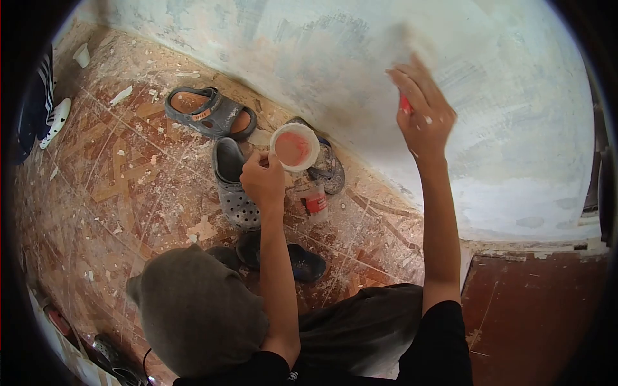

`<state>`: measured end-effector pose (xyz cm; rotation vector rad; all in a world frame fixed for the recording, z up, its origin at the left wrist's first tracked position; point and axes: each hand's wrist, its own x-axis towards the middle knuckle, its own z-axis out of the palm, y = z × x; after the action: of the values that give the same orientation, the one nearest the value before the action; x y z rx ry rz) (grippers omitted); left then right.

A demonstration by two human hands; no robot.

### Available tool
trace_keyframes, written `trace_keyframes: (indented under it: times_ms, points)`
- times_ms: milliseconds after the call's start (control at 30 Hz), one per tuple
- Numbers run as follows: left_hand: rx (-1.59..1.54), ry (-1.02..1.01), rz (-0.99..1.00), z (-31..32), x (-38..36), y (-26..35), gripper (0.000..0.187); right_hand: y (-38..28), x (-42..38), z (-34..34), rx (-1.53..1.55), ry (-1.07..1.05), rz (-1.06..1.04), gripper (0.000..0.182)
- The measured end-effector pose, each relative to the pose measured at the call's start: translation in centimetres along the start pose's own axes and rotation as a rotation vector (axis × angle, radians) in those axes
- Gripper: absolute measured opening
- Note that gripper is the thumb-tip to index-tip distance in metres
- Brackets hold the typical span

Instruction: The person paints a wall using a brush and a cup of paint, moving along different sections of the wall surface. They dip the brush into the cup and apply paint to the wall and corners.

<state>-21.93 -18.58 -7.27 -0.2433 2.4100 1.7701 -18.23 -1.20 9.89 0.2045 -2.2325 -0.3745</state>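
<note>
My left hand [264,177] is closed on the rim of a white plastic cup [311,154], which has pinkish liquid in the bottom. The cup is held above the shoes beside the wall. Up against the pale, patchy wall [502,141], my right hand [427,119] is closed round a paintbrush, whose red handle [404,103] shows between the fingers. The brush's head is smeared by motion near the wall. White spots mark the back of this hand.
Grey clogs [235,186] and a dark sandal [331,170] lie below the cup. A clear plastic cup with a red label [315,204] stands close by. Flakes litter the tiled floor [129,212]. Another person's foot [56,123] is at left; a brown panel [528,315] is at right.
</note>
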Motion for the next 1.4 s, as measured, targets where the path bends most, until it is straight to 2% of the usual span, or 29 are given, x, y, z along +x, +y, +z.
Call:
trace_keyframes:
  times_ms: [33,133,167,233,267,300,333,400,500,533,567,600,633,667,733,900,967,1000,1067,1100,1167,1200,1233,1333,1400]
  points:
    - [-0.015,0.007,0.005,0.0,0.1,0.0,0.016,-0.1,0.4,-0.1,-0.117,0.122,-0.086,0.021]
    - [-0.013,0.013,0.005,-0.1,0.3,0.2,0.016,0.0,-1.5,1.6,-0.203,0.055,-0.01,0.018]
    - [0.005,0.015,-0.001,-0.2,0.3,0.2,0.016,-0.6,-2.7,2.6,-0.268,-0.059,-0.004,0.017]
    - [-0.002,0.007,0.006,-0.4,0.5,0.0,0.016,-1.1,-7.8,5.9,-0.264,-0.173,-0.144,0.017]
    - [-0.011,0.003,0.01,-0.5,0.7,-0.1,0.016,-1.9,-10.6,7.2,-0.25,-0.341,-0.193,0.018]
    - [-0.01,0.006,0.01,-0.7,0.7,-0.2,0.016,-2.5,-12.6,8.3,-0.125,-0.452,-0.227,0.019]
    - [-0.008,0.02,0.014,-0.8,0.9,-0.2,0.016,-3.0,-13.2,8.5,-0.123,-0.446,-0.229,0.019]
    - [-0.003,0.044,0.017,-1.0,1.4,-0.2,0.016,-3.6,-13.8,9.1,0.18,-0.582,-0.138,0.018]
    - [-0.007,0.049,0.015,-1.2,1.4,-0.6,0.016,-2.6,-9.4,8.3,0.081,-0.359,-0.023,0.017]
    - [-0.025,0.043,0.009,-1.1,1.5,-0.6,0.016,-1.7,-6.9,7.0,0.132,-0.473,0.195,0.015]
    - [-0.044,0.037,0.005,-0.9,1.6,-0.6,0.016,-0.9,-4.1,5.4,0.02,-0.265,0.119,0.019]
    - [-0.043,0.035,0.002,-0.9,1.5,-0.5,0.016,-0.2,-2.0,4.7,0.143,-0.001,0.118,0.025]
    - [-0.044,0.024,0.004,-0.8,1.4,-0.5,0.016,-0.7,-0.3,3.2,0.092,-0.008,0.248,0.029]
    - [-0.048,0.015,0.009,-0.7,1.4,-0.4,0.016,-0.7,0.4,2.8,0.09,-0.009,0.248,0.029]
    - [-0.043,0.007,-0.007,-0.7,1.4,-0.3,0.015,-0.8,0.9,2.5,-0.081,0.116,0.034,0.028]
    - [-0.049,0.018,0.013,-1.1,1.6,-0.4,0.015,-3.1,-7.5,7.8,-0.284,-0.357,-0.208,0.022]
    - [-0.022,0.018,0.014,-1.3,1.7,-0.2,0.015,-3.5,-12.0,10.1,-0.13,-0.52,-0.242,0.016]
    - [-0.028,0.017,0.019,-1.3,1.8,-0.2,0.015,-3.9,-11.5,9.7,-0.138,-0.517,-0.244,0.016]
    - [-0.026,0.016,0.012,-1.2,1.7,-0.3,0.015,-4.3,-10.4,8.6,0.406,-0.831,0.333,0.009]
    - [-0.03,0.015,0.016,-1.1,1.7,-0.3,0.015,-3.7,-10.2,8.5,0.371,-0.718,0.268,0.011]
    - [-0.019,0.031,0.009,-1.0,1.6,-0.4,0.015,-2.3,-7.9,7.1,0.101,-0.673,0.124,0.012]
    - [-0.014,0.029,0.005,-1.0,1.5,-0.4,0.015,-1.1,-6.3,6.0,0.169,-0.59,0.261,0.014]
    - [-0.03,0.026,0.001,-0.9,1.5,-0.2,0.015,0.1,-4.5,4.7,0.133,-0.388,0.206,0.015]
    - [-0.025,0.005,-0.014,-1.0,1.3,0.0,0.017,0.5,1.2,-1.1,0.101,-0.162,0.272,0.019]
    - [-0.018,-0.004,-0.025,-0.9,1.2,0.3,0.018,1.1,3.0,-3.5,-0.024,0.061,0.106,0.023]
